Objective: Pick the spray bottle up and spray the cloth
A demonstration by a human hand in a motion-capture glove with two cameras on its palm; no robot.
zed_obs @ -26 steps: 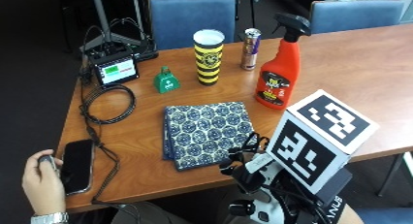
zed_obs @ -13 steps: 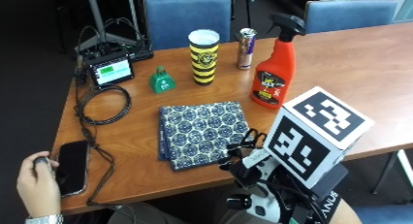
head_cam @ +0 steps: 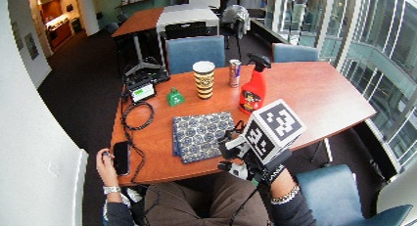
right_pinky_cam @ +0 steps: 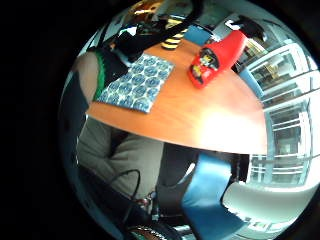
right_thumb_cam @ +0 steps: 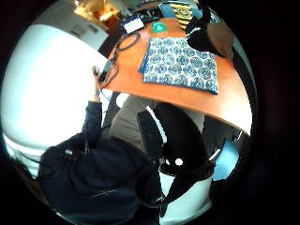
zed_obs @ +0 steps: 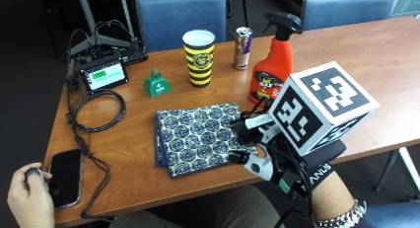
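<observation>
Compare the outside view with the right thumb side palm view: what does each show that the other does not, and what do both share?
Only the outside view shows the red spray bottle standing upright, the silver can and the gloved right hand at the cloth's near edge. Only the thumb side palm view shows the person's dark jacket below the table edge. Both show the patterned cloth lying flat on the wooden table, the phone and the small screen.

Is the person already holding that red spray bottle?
No: the red spray bottle stands by itself on the table, while the gloved right hand hovers by the patterned cloth, holding nothing.
</observation>
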